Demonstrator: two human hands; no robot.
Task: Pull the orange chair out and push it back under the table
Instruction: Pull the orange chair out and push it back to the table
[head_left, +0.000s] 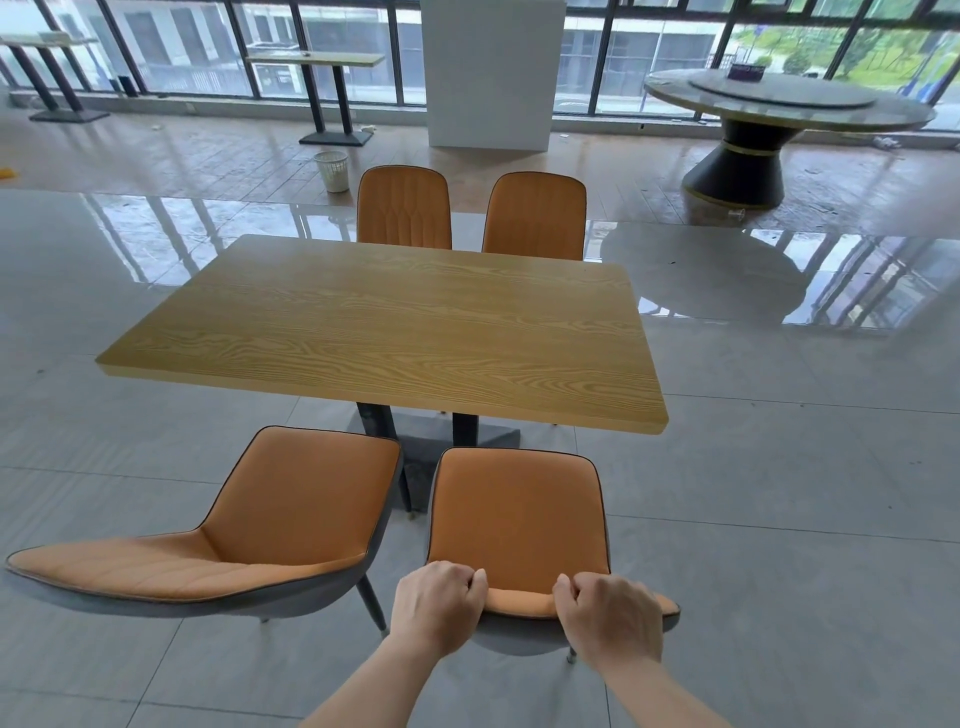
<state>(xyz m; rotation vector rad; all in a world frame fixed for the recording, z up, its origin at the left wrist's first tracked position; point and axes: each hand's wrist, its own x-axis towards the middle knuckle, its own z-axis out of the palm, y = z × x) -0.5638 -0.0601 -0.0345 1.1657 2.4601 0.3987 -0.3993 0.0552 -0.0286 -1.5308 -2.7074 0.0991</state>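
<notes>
Both the left hand and right hand are clamped on the orange chair backrest's padded top edge, its seat just beyond them, clear of the desk; rigid, probably light, it should slide easily on glossy tile.

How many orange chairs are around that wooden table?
4. Two stand at the far side of the wooden table: far left chair and far right chair. Two are pulled out on the near side: near left chair and the held chair.
</notes>
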